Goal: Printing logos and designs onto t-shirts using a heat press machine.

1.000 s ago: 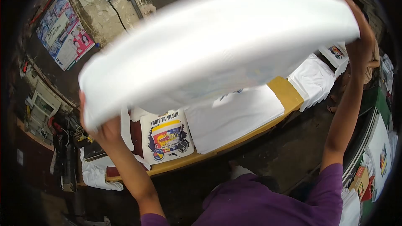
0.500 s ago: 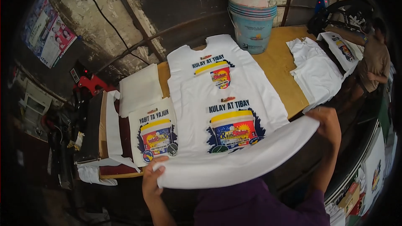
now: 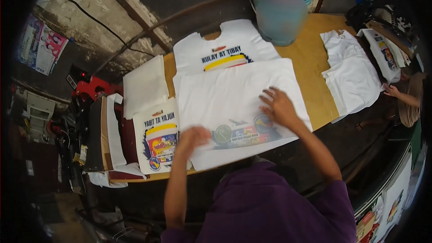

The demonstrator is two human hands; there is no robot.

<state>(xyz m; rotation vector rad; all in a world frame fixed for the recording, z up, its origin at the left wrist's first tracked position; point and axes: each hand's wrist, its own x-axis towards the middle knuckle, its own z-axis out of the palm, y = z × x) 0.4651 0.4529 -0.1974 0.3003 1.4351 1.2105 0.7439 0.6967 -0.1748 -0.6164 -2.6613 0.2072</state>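
Note:
A white shirt lies on the yellow table with its lower part folded up, leaving an upside-down print faintly showing through and part of a colourful bucket print uncovered above. My right hand rests on the folded fabric, fingers spread. My left hand is at the fold's lower left, smeared by motion, so its grip is unclear. Just left of the shirt are a printed cream sheet with a mirrored bucket picture and a plain off-white sheet.
Stacked buckets stand behind the shirt. Rumpled white garments and a printed item lie at right, near a co-worker's arm. A red machine and dark board are at left. The yellow table has a dark floor below it.
The raised white fabric has come down and now lies folded over the lower print. My right hand has moved inward and spread its fingers. My left hand has moved up and right.

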